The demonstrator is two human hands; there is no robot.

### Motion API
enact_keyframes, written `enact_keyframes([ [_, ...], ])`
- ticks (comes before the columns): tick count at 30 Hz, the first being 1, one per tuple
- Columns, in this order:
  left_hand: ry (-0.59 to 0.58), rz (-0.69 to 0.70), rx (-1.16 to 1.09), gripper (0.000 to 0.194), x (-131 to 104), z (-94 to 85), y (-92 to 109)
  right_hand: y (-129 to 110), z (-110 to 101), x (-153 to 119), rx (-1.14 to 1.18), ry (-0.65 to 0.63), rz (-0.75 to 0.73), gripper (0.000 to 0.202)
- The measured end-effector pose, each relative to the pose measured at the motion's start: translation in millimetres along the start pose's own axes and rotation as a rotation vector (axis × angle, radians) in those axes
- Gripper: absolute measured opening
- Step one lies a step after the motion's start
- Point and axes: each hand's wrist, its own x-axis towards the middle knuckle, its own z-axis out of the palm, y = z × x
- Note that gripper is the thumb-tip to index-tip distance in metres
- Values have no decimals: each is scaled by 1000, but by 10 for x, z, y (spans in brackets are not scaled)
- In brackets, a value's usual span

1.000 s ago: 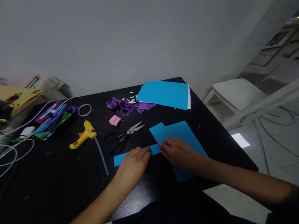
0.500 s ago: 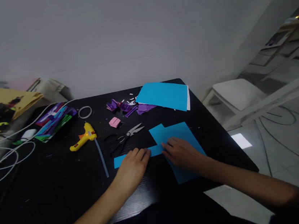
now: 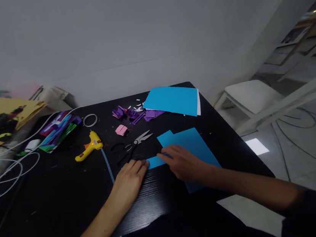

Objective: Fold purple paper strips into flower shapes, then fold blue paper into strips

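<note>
A narrow blue paper strip (image 3: 156,161) lies across the black table in front of me. My left hand (image 3: 132,174) rests palm down over the strip's left part, its fingers stretched out and pressing on the paper. At the strip's right part my right hand (image 3: 182,162) has its fingers bent, thumb and forefinger closed at the paper. Beneath and beside that hand is a larger blue sheet (image 3: 197,144) with a piece cut out of its corner. Black-handled scissors (image 3: 142,137) lie partly open just beyond my left hand.
A yellow glue gun (image 3: 89,146) with a glue stick lies left of the scissors. A pink folded paper (image 3: 121,130), purple scraps (image 3: 153,114) and stacked blue sheets (image 3: 173,99) lie farther back. White cables (image 3: 14,167) loop at the left. A white chair (image 3: 252,97) stands right.
My left hand has slid left along the strip, covering its left end. My right hand has shifted slightly left, its fingers now farther along the strip.
</note>
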Motion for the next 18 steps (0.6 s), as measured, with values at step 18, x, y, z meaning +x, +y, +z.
enact_keyframes([
  [18, 25, -103, -11, 30, -425, -75, -344, -123, 188, 6, 176, -62, -101, 56],
])
